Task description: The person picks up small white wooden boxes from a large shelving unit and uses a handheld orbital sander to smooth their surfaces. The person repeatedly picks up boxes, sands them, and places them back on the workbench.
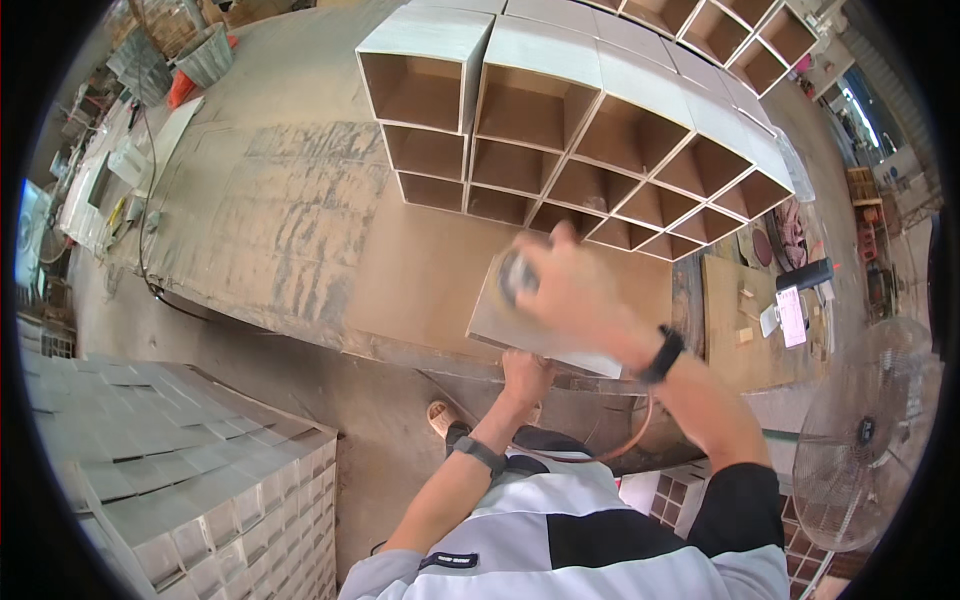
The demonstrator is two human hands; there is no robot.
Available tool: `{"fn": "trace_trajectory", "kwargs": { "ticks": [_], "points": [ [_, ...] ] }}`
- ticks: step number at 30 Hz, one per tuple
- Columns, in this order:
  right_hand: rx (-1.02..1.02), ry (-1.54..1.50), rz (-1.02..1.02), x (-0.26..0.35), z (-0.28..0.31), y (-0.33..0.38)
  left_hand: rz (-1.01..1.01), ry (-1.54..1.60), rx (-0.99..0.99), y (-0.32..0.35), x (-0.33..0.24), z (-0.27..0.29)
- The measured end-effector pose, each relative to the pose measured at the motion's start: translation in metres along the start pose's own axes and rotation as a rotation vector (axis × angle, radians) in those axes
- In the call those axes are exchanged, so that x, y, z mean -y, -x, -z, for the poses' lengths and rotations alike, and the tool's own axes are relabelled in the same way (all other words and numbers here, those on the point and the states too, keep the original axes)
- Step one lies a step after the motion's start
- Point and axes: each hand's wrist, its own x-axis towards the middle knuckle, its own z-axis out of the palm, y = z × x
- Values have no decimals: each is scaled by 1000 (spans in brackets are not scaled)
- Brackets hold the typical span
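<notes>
My right hand [580, 300] is wrapped round a round, dark palm sander [517, 280], blurred by motion. The sander is over a pale box [488, 318] that lies at the table's near edge; whether it touches the surface is hard to tell. My left hand [527, 378] is closed at the near edge of this box, with its fingertips partly hidden. A brownish hose [635, 437] curves below my right wrist and across my front. My right hand and forearm cover much of the box.
Stacked white open-front boxes [560, 65] stand just beyond my hands on the worn table [260, 220]. At lower left rises a large stack of pale boxes [200, 450]. A fan [855, 440] stands at right, near a board [730, 320] holding small wood pieces and a dark cylinder [804, 275].
</notes>
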Motion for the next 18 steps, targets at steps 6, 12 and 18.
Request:
{"fn": "trace_trajectory", "kwargs": {
  "ticks": [6,12,18],
  "points": [
    [207,56,142,23,0,15,-10,269,-429,-14,-35,15],
    [-35,37,-40,-13,-8,-21,-69,-3,-163,0,-10,5],
    [58,-5,11,-6,14,9,-10,153,-221,-3,-10,-2]
  ]
}}
